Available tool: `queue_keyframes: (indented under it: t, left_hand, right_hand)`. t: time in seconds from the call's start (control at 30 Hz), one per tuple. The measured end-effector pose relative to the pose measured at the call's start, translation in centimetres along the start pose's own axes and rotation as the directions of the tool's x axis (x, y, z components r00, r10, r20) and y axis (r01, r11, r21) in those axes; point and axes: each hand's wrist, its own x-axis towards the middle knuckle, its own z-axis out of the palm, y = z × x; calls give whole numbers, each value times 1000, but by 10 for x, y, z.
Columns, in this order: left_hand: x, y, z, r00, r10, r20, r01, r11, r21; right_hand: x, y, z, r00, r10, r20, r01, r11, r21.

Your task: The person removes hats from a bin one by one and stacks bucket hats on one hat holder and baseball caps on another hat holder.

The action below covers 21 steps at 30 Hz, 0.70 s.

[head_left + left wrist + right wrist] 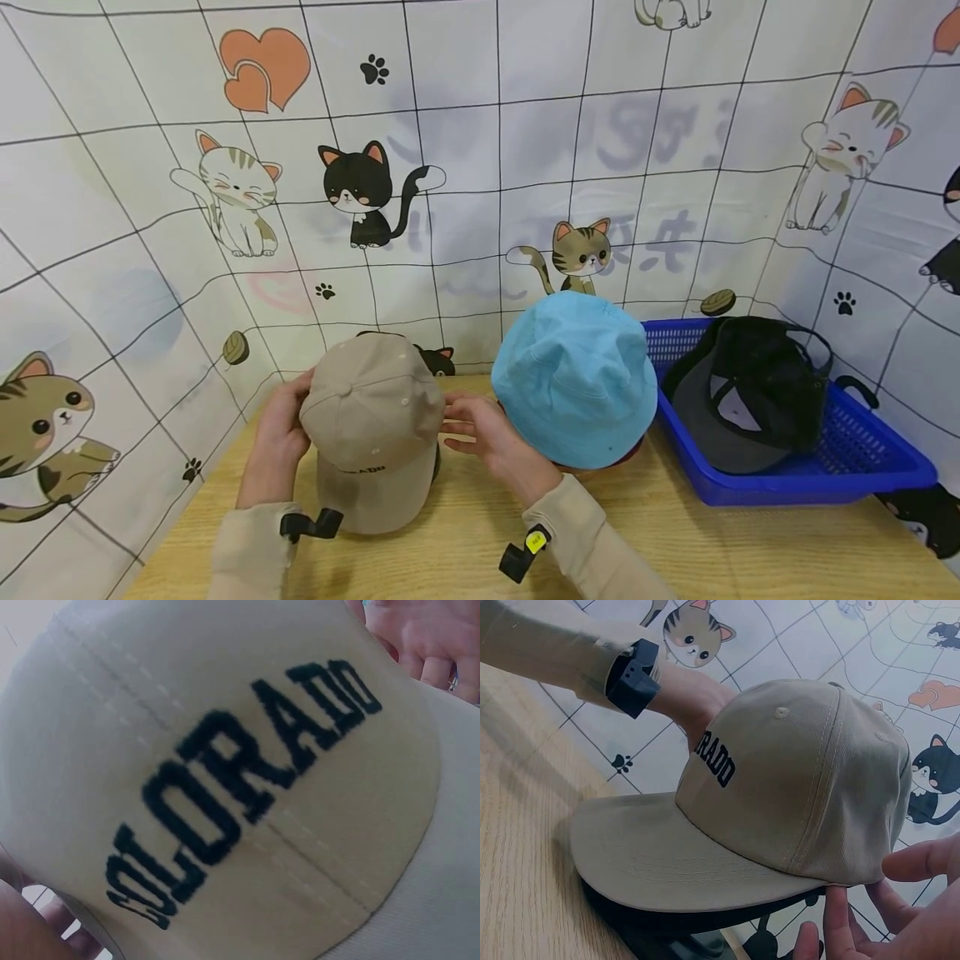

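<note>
A beige baseball cap (pixel 375 408) with dark "COLORADO" lettering stands on the left of the table, brim toward me. Under its brim a dark brim (pixel 660 919) shows in the right wrist view. My left hand (pixel 281 425) holds the cap's left side, its fingers partly hidden behind the crown. On the opposite side, my right hand (pixel 487 429) has thumb and fingers at the lower rim, with fingertips (pixel 837 900) against the edge. Right of that hand sits a light blue bucket hat (pixel 577 379), with a dark red edge (pixel 633 446) peeking out below.
A blue plastic basket (pixel 810 483) stands at the right, holding a black and grey cap (pixel 750 400). The wooden table (pixel 480 542) backs onto a wall covering (pixel 465 167) printed with cartoon cats, which also closes in both sides.
</note>
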Motion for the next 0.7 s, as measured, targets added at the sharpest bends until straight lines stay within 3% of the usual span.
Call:
queue_keyframes:
  t: [0.3,0.7]
  left_hand:
    - [4,0,-1,1000,6,-24,-4,997,79]
    - [9,-3,-3,998,15,-54,-10,995,99]
  right_hand:
    - [4,1,-4,1000,-12,16,13,1000,-1]
    - [4,-5,-10,999,-30,29,29,999,28]
